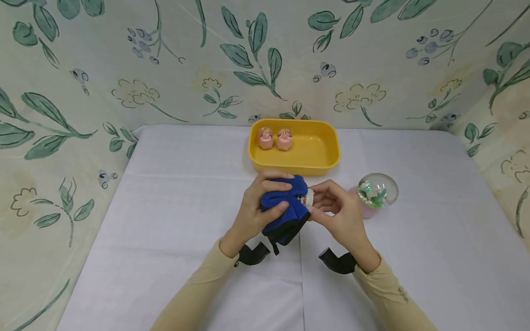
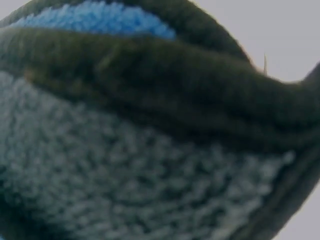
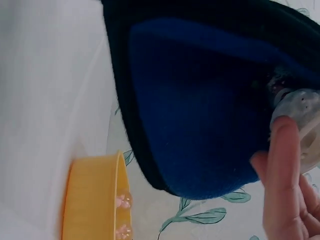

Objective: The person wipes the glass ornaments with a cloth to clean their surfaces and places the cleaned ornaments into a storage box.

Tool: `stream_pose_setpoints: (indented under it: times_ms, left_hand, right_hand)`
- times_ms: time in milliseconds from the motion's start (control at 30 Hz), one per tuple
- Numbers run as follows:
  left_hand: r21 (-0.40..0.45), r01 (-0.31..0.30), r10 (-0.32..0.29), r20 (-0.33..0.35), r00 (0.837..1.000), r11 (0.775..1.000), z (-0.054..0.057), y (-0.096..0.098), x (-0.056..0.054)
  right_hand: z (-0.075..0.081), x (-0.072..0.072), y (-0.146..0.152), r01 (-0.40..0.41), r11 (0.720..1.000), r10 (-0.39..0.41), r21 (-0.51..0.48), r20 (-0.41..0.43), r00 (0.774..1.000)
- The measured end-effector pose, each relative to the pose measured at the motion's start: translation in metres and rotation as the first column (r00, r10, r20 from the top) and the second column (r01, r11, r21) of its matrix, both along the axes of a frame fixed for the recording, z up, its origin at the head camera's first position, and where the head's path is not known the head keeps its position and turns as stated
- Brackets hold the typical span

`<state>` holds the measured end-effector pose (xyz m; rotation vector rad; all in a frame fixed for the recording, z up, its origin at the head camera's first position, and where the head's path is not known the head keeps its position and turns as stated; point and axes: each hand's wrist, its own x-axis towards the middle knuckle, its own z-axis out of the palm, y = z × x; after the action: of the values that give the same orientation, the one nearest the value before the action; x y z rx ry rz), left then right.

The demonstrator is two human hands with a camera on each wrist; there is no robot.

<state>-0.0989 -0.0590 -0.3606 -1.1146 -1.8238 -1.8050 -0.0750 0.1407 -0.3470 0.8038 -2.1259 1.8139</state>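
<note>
My left hand (image 1: 265, 197) grips a blue towelling cloth (image 1: 275, 197) with dark edging and a short loop, bunched up above the table. From the cloth's right side pokes a whitish rounded object (image 3: 300, 112), mostly covered. The fingertips of my right hand (image 1: 337, 209) pinch its end; what kind of thing it is I cannot tell. Dark-trimmed towelling (image 2: 125, 170) fills the left wrist view and hides the left fingers there. Just behind the right hand, a snow globe (image 1: 374, 193) with green and white decorations stands on a pink base.
A yellow tray (image 1: 319, 149) stands at the back of the white-covered table (image 1: 174, 202). Two small pink globe figures, a left one (image 1: 266, 139) and a right one (image 1: 284, 139), sit in its left part. Patterned floral fabric (image 1: 174, 69) hangs behind the table.
</note>
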Motion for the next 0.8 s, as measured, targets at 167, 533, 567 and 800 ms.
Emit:
stream_pose_setpoints:
  times_ms: [167, 533, 567, 800]
  left_hand:
    - [0.013, -0.038, 0.038, 0.015, 0.999, 0.999, -0.0012, 0.0005, 0.0003]
    - [0.078, -0.043, 0.041, 0.032, 0.999, 0.996, 0.0009, 0.0008, -0.0008]
    - [0.076, -0.036, 0.034, 0.032, 0.999, 0.996, 0.0009, 0.0009, -0.0011]
    - [0.041, 0.005, -0.005, 0.009, 1.0, 0.999, 0.0013, -0.0002, -0.0017]
  right_hand:
    - [0.0023, 0.0019, -0.0014, 0.008, 0.998, -0.01, 0.058, 0.044, 0.999]
    - [0.0029, -0.0038, 0.001, 0.06, 0.969, 0.024, 0.239, -0.336, 0.942]
    - [0.003, -0.0041, 0.0013, 0.076, 0.969, 0.014, 0.234, -0.361, 0.932]
    - [0.0029, -0.0034, 0.0009, 0.08, 0.982, -0.027, 0.17, -0.292, 0.956]
